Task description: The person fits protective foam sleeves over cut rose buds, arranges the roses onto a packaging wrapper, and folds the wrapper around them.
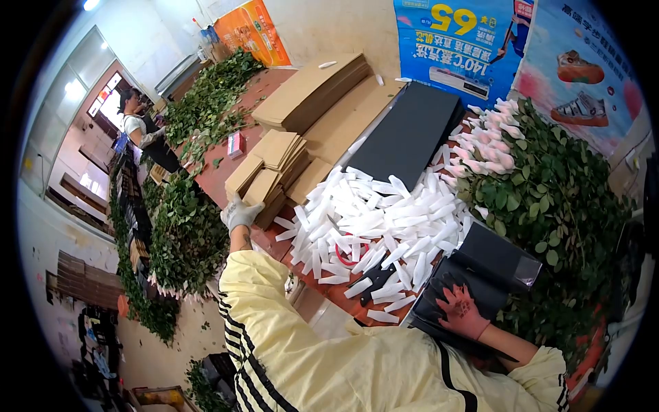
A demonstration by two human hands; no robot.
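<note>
My left hand [241, 214], in a whitish glove, is at the near end of a stack of small cardboard sheets [276, 154]. Its thumb and fingers close around the near corner of the cardboard, though how many sheets they hold is hidden. A pink glove with dark, worn fingers covers my right hand [463, 310]. That hand lies flat, fingers spread, on a black sheet-like wrapper [491, 264] at the table's front right. Between my hands spreads a heap of white foam sleeves [384, 213]. Black-handled scissors [376, 280] lie partly under the sleeves.
Larger cardboard sheets [312, 93] and a dark board [408, 130] lie behind the heap. Pink-white sleeved flower heads [491, 141] with leafy stems [542, 185] fill the right side. More foliage [206, 110] covers the back left, where another person [141, 127] stands. A small pink box [235, 145] sits nearby.
</note>
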